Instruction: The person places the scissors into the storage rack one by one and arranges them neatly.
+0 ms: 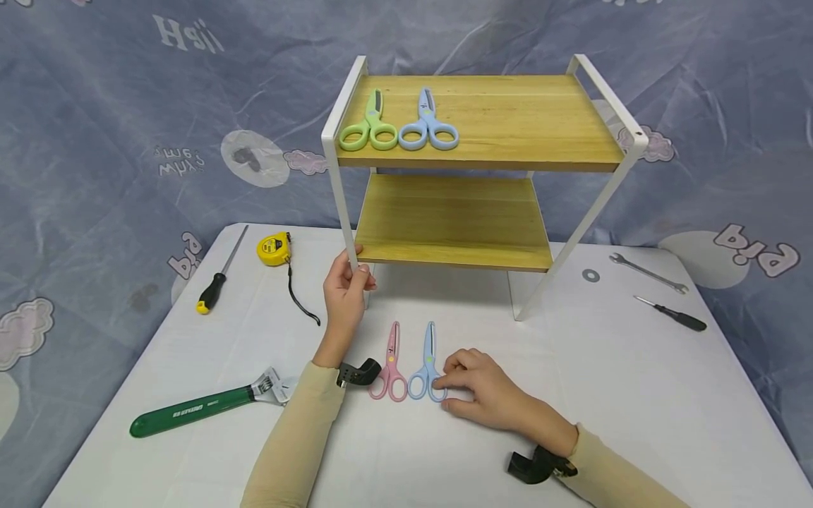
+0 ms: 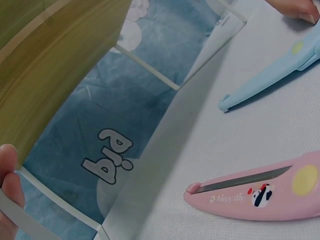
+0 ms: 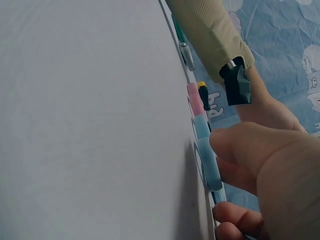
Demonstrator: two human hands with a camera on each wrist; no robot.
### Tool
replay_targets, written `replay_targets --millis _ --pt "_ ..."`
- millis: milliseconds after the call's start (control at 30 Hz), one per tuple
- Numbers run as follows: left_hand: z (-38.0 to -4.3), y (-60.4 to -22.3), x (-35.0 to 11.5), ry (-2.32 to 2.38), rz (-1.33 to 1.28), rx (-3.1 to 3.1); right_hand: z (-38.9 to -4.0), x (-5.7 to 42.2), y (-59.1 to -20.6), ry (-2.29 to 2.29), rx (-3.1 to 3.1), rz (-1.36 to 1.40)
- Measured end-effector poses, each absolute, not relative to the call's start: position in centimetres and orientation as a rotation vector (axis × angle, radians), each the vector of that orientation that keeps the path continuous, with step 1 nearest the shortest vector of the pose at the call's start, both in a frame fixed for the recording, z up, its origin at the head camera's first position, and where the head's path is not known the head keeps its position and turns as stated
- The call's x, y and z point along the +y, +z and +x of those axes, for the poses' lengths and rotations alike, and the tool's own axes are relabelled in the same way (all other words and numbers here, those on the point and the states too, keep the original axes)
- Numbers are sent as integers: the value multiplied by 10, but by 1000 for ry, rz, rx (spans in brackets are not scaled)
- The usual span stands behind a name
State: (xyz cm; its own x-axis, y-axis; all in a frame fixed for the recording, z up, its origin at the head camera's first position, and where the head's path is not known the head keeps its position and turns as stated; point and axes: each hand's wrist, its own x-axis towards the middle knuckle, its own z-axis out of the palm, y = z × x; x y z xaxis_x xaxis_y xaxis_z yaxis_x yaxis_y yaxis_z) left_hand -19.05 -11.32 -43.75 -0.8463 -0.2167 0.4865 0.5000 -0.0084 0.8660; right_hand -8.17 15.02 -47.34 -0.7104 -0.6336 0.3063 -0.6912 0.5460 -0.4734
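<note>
My left hand [image 1: 346, 293] grips the front left leg of a white-framed two-tier shelf [image 1: 470, 164] with wooden boards, near the lower board. In the left wrist view, fingertips [image 2: 10, 182] show against that frame. A pair of light blue scissors [image 1: 429, 346] lies flat on the white cloth, tips toward the shelf. My right hand [image 1: 485, 391] is at their right handle loop, fingertips touching it and the thumb close beside, fingers loosely bent. Pink scissors [image 1: 393, 346] lie just left of them, parallel. Green scissors [image 1: 371, 121] and another blue pair [image 1: 427, 120] rest on the top board.
Left on the table [image 1: 571, 423] lie a screwdriver [image 1: 218, 283], a yellow tape measure [image 1: 274, 250] with a black strap and a green-handled adjustable wrench [image 1: 197, 409]. To the right are a washer [image 1: 591, 275], a spanner [image 1: 648, 273] and a small black screwdriver [image 1: 678, 317].
</note>
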Motion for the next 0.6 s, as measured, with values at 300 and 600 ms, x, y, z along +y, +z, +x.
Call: replay_targets --millis 300,600 --pt "-191 -439 -113 -1907 -310 -1772 -80 149 -474 805 -2727 1120" --pt "-191 -439 -114 -1900 -298 -1781 -80 148 -475 789 -2733 1117"
